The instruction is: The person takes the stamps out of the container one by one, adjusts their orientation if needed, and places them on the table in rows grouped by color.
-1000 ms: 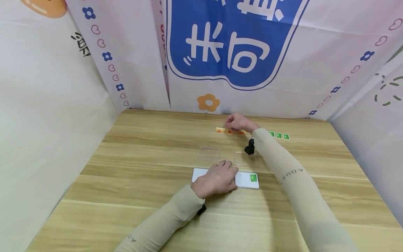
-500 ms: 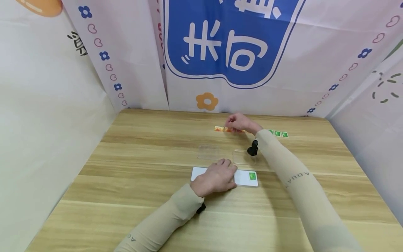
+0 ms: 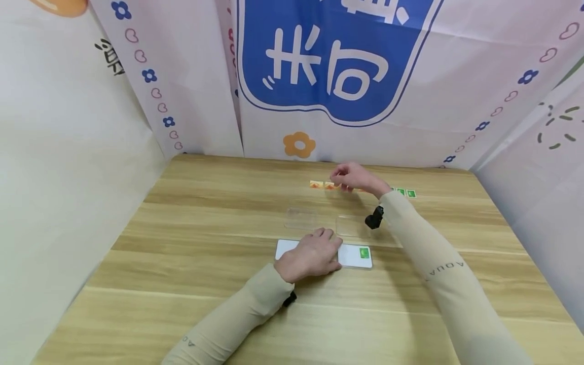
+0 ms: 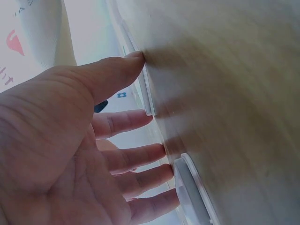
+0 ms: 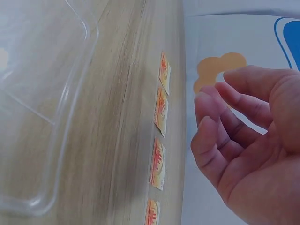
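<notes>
My left hand point(image 3: 312, 256) spreads over two flat white rectangular pieces. In the left wrist view its straight fingers and thumb touch or nearly touch the edges of one white piece point(image 4: 145, 89) and the other white piece point(image 4: 192, 194). A small green stamp point(image 3: 364, 253) sits on the right-hand piece. Above a row of orange stamps point(image 3: 316, 184) at the table's back is my right hand point(image 3: 356, 178), its fingers loosely bent. The right wrist view shows nothing between that hand's fingertips, with several orange stamps point(image 5: 158, 164) lying beside it.
Two clear plastic covers lie mid-table, a left cover point(image 3: 301, 218) and a right cover point(image 3: 350, 226). Green stamps point(image 3: 411, 193) continue the row to the right. A printed cloth wall point(image 3: 205, 126) stands behind the wooden table point(image 3: 182, 228).
My right hand has shifted to the right along the orange stamps, showing more of them at the row's left. My left hand stays on the white pieces. The head view has shifted slightly.
</notes>
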Demonstrator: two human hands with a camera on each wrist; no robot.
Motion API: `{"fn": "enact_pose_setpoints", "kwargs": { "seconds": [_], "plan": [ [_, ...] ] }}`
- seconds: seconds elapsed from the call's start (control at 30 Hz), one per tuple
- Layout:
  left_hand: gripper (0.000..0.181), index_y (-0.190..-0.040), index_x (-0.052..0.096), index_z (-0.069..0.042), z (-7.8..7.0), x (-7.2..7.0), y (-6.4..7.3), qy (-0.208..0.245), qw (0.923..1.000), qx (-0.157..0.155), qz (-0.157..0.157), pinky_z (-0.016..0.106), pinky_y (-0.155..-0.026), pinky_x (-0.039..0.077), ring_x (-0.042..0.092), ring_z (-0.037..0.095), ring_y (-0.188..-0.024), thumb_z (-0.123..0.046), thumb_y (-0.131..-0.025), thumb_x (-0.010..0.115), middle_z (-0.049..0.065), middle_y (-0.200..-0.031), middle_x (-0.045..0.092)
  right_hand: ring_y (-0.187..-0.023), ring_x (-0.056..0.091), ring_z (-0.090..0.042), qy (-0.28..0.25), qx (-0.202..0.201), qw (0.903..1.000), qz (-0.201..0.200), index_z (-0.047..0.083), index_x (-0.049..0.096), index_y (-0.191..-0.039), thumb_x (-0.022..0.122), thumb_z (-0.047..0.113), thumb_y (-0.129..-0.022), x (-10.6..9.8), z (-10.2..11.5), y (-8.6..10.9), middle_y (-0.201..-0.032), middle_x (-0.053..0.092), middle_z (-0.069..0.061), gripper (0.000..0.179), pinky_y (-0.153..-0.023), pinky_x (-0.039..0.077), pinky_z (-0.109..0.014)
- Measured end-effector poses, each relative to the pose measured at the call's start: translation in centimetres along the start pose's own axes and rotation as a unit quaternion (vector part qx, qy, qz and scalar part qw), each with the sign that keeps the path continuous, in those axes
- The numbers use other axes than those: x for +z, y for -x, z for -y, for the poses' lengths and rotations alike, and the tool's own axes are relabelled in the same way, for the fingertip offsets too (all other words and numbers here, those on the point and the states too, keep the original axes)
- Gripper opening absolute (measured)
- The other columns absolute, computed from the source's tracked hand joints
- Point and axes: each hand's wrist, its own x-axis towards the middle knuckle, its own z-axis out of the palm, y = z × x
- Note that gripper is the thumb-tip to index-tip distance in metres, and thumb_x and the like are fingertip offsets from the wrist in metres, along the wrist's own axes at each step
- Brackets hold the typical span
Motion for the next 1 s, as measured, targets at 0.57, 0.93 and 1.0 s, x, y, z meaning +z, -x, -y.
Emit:
{"fn": "enact_pose_setpoints", "kwargs": {
  "seconds": [0.57, 0.93, 1.0],
  "plan": [
    [0.052, -0.134, 0.053, -0.018, 0.3, 0.2, 0.0, 0.007, 1.0000, -0.003, -0.002, 0.046, -0.107, 0.043, 0.041, 0.028, -0.139, -0.050, -0.094, 0.060, 0.007, -0.143, 0.048, -0.085, 0.062, -0.040, 0.015, -0.016, 0.9997, -0.006, 0.000, 0.063, -0.117, 0.059, 0.028, -0.098, -0.4, 0.1, 4.2, -0.101, 0.063, -0.023, 0.033, -0.065, 0.055, -0.040],
    [0.052, -0.134, 0.052, -0.018, 0.3, 0.0, 0.1, 0.010, 0.9999, -0.003, 0.001, 0.046, -0.106, 0.044, 0.041, 0.028, -0.138, -0.050, -0.094, 0.060, 0.008, -0.142, 0.048, -0.085, 0.061, -0.042, 0.036, -0.022, 0.9991, -0.002, 0.000, 0.064, -0.115, 0.057, 0.019, -0.099, 0.2, 1.1, 7.1, -0.093, 0.064, -0.016, 0.025, -0.068, 0.054, -0.044],
    [0.053, -0.135, 0.052, -0.018, 0.3, 0.0, 0.1, 0.013, 0.9999, -0.006, 0.006, 0.047, -0.107, 0.044, 0.040, 0.028, -0.139, -0.051, -0.094, 0.060, 0.008, -0.144, 0.047, -0.085, 0.062, -0.041, 0.040, -0.022, 0.9990, 0.003, 0.001, 0.064, -0.116, 0.058, 0.020, -0.099, 0.3, 0.9, 7.2, -0.095, 0.064, -0.018, 0.026, -0.069, 0.054, -0.043]
  ]
}}
